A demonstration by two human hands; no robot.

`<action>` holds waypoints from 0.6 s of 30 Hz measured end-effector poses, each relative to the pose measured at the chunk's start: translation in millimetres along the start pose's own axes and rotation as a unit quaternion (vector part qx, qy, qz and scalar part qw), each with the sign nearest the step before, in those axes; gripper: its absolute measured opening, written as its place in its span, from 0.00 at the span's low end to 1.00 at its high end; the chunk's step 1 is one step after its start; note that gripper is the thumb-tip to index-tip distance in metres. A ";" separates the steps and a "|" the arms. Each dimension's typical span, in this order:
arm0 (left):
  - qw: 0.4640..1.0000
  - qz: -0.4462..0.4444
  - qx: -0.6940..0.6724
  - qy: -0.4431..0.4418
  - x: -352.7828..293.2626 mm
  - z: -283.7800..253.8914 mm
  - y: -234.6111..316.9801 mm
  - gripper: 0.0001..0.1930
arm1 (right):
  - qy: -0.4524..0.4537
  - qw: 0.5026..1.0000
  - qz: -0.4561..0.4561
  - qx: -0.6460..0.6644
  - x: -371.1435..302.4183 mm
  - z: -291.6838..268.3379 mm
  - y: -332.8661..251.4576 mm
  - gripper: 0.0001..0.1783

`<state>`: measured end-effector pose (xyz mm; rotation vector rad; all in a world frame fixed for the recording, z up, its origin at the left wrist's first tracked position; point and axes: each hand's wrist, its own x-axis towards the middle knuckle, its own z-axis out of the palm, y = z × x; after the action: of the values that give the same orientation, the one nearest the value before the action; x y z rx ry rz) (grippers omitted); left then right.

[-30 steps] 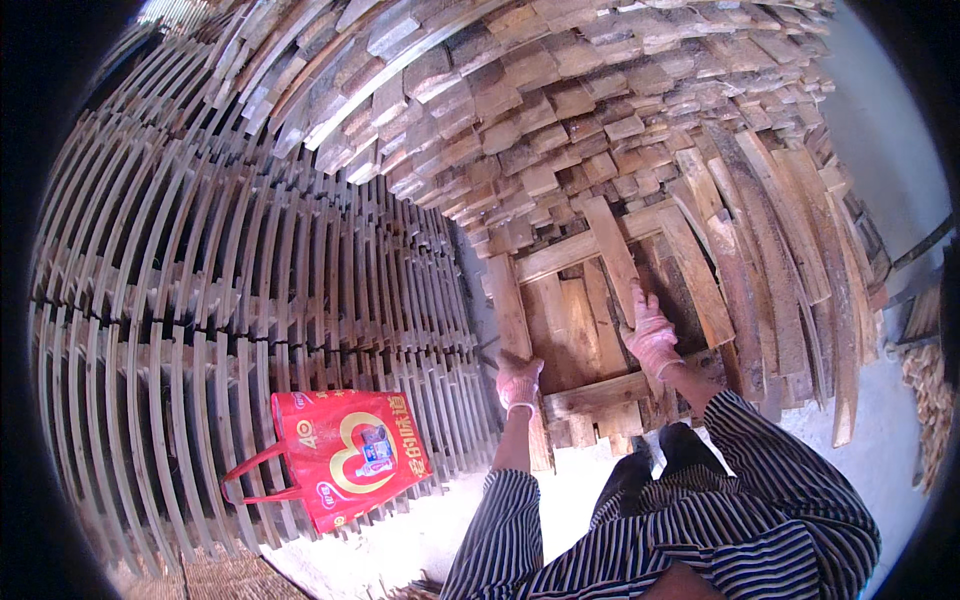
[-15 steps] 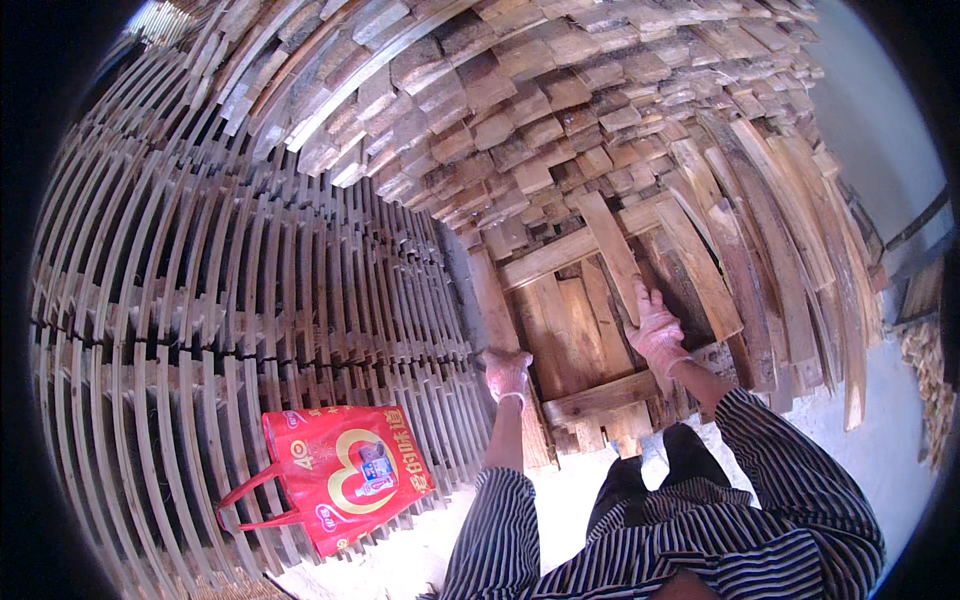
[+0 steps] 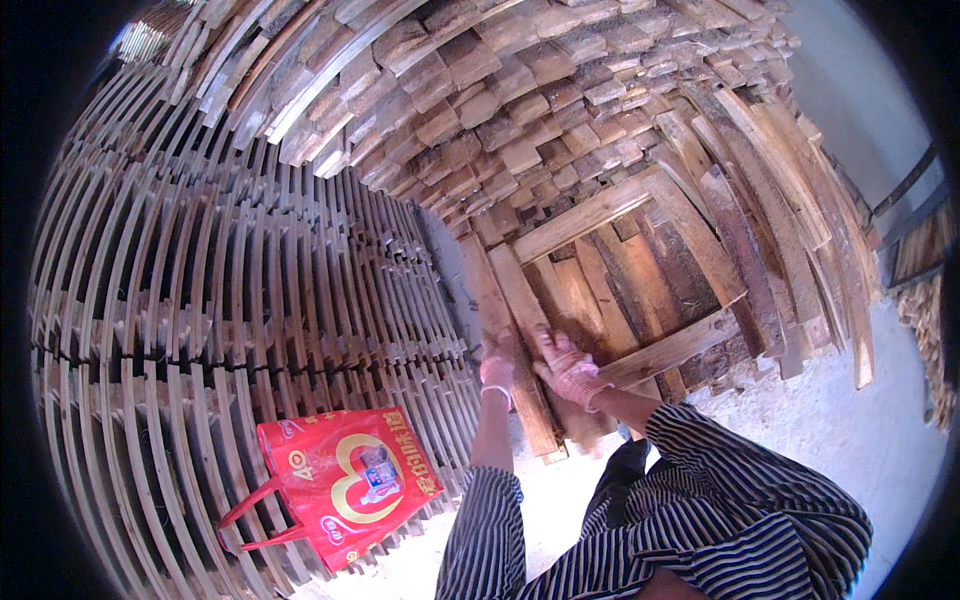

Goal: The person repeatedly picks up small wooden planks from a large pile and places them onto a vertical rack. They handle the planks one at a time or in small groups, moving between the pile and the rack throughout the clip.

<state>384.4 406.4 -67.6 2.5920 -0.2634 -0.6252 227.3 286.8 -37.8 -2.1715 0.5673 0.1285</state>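
Observation:
My left hand [image 3: 497, 362], in a pale pink work glove, is closed over the left edge of a long wooden plank [image 3: 535, 410] on the left side of the stack. Just to its right, my right hand [image 3: 570, 372], gloved alike, grips a second wooden plank [image 3: 516, 285] with its fingers laid along the top. This plank lies lengthwise beside the first, and its near end is smeared by motion. Both planks border a layer of loose boards [image 3: 610, 285], framed by a far crosspiece [image 3: 580, 222] and a near crosspiece [image 3: 670, 350]. The undersides of both hands are hidden.
Tall slatted wood stacks [image 3: 250, 270] rise on my left, with a red carry bag [image 3: 345, 480] against them. Stacked board ends [image 3: 500, 110] form a wall ahead. Long curved-looking planks [image 3: 770, 220] lie at right, near the pale floor [image 3: 800, 420].
My right hand has moved left with its plank, from the middle of the stack to beside the left plank. The boards underneath now show more. My left hand stays at the left edge.

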 end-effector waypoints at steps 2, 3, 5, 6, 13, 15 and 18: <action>0.998 0.010 0.060 -0.029 1.2 -2.1 -1.5 0.25 | -0.017 1.000 0.007 0.025 9.9 7.0 -2.3 0.41; 0.989 0.013 0.145 -0.038 3.3 -2.2 -1.4 0.25 | 0.021 0.998 -0.058 -0.013 12.7 -1.8 4.5 0.40; 0.982 0.029 0.180 -0.053 6.2 -1.4 -0.7 0.28 | 0.108 0.970 -0.093 -0.196 9.7 -40.2 28.0 0.40; 0.982 0.000 0.178 -0.056 6.4 -0.9 -0.1 0.33 | 0.114 0.978 -0.030 -0.174 15.3 -73.0 46.0 0.42; 0.966 0.047 -0.252 0.016 2.3 6.5 8.6 0.39 | 0.246 0.842 0.249 -0.409 25.6 -232.1 140.5 0.33; 0.980 0.022 -0.196 0.003 6.9 8.9 4.4 0.39 | 0.189 0.855 0.250 -0.412 20.7 -234.8 128.3 0.30; 0.972 0.059 -0.227 -0.010 15.3 12.8 -8.2 0.41 | 0.244 0.913 0.165 -0.282 12.9 -212.2 90.4 0.29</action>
<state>392.4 404.3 -87.5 2.1152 -0.2452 -0.5902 176.3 70.3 24.5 -2.6606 1.3205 -0.0892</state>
